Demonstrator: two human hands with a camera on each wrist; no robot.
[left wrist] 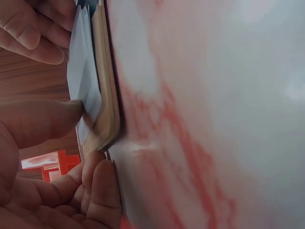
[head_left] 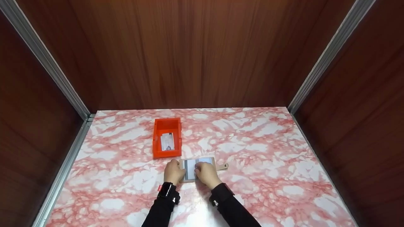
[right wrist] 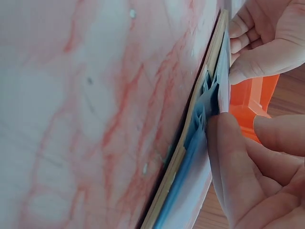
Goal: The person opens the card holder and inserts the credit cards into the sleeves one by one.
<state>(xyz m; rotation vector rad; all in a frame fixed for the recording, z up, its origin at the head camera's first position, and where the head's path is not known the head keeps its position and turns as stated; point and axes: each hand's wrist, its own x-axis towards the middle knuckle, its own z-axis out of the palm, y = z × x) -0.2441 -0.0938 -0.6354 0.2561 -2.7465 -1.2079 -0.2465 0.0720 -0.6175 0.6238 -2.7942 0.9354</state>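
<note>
A tan card holder [head_left: 215,161] with clear sleeves lies spread on the table below the orange bin. My left hand [head_left: 174,174] grips its left edge, the thumb [left wrist: 52,121] lying over the sleeves and the other fingers at the edge. At the middle sleeves is my right hand [head_left: 207,175]. In the right wrist view, fairly straight fingers [right wrist: 233,162] touch the edge of a sleeve, with the thumb held apart from them. White pieces show in the sleeves [left wrist: 83,76]; whether they are loose cards I cannot tell. A snap strap [head_left: 222,166] sticks out to the right.
An orange bin [head_left: 167,154] stands just beyond the card holder, with white cards [head_left: 167,142] inside. The table [head_left: 268,176] has a red and white marbled top. Brown wood-look panels [head_left: 195,53] enclose it at the back and sides, with metal rails [head_left: 75,104] at the corners.
</note>
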